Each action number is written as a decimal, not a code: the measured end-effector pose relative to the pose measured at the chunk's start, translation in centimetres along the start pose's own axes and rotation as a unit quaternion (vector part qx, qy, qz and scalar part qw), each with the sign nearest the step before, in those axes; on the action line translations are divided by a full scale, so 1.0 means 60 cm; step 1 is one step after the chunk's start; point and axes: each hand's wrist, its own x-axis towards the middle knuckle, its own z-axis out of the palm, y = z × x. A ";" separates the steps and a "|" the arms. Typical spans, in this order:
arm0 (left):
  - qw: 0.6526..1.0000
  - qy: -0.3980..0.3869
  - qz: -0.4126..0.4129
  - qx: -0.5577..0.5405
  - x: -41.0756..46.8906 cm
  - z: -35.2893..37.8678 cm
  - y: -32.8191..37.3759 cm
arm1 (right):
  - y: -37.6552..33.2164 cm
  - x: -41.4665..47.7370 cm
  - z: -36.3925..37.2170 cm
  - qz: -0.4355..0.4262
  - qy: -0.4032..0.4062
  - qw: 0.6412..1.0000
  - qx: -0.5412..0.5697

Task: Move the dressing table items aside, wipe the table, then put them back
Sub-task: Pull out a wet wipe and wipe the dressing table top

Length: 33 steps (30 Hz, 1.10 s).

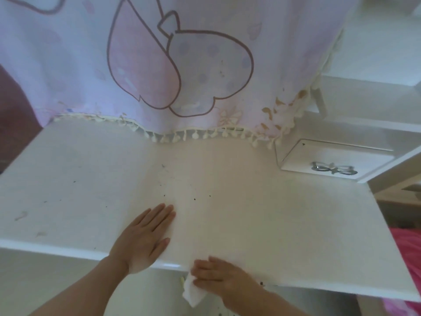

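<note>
The white dressing table fills the view, bare of items, with small dark specks and smudges near its middle and left. My left hand lies flat on the top near the front edge, fingers together and pointing away, holding nothing. My right hand presses a white wipe against the front edge of the table; part of the wipe hangs below the edge.
A pink cloth with a cartoon print and pom-pom fringe hangs over the back of the table. A small white drawer with a silver bow handle sits at the right rear. Pink fabric shows at the right.
</note>
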 end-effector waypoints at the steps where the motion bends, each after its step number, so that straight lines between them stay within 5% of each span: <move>1: 1.000 -0.001 -0.001 0.000 0.000 -0.001 0.001 | -0.007 0.032 0.034 0.054 0.011 0.993 0.106; 5: 1.000 0.011 -0.004 -0.005 0.001 -0.002 0.002 | 0.046 -0.054 -0.089 0.017 0.104 0.993 0.044; 8: 1.000 0.008 0.000 -0.004 -0.001 -0.001 0.005 | 0.170 -0.040 -0.153 0.062 0.202 0.966 0.149; 14: 1.000 0.007 0.003 -0.007 -0.001 0.000 0.003 | 0.300 0.127 -0.185 0.217 0.180 0.955 0.094; 17: 1.000 0.000 0.002 -0.008 0.001 -0.003 0.002 | 0.249 0.149 -0.156 0.175 0.136 0.972 0.079; 21: 1.000 -0.021 -0.005 -0.002 0.002 -0.005 0.004 | 0.154 0.115 -0.064 -0.028 0.077 0.997 0.011; 24: 0.999 -0.033 -0.023 -0.015 0.001 -0.007 0.006 | 0.097 0.035 -0.036 -0.080 0.078 0.993 0.032; 28: 0.997 -0.054 -0.024 -0.040 0.000 -0.009 0.007 | -0.034 0.007 0.020 -0.077 0.132 0.985 -0.077; 29: 0.997 -0.059 -0.022 -0.042 0.000 -0.009 0.006 | -0.069 0.042 0.014 -0.003 0.103 0.994 -0.031; 31: 0.998 -0.051 -0.020 -0.036 0.000 -0.014 0.009 | -0.118 0.067 0.008 0.162 0.170 0.966 0.112; 32: 0.999 -0.025 -0.013 -0.038 -0.002 -0.015 0.011 | -0.121 0.042 0.014 0.126 0.168 0.971 0.112; 33: 0.999 0.000 -0.006 -0.037 -0.007 -0.019 0.012 | -0.119 0.017 0.015 0.075 0.250 0.964 0.039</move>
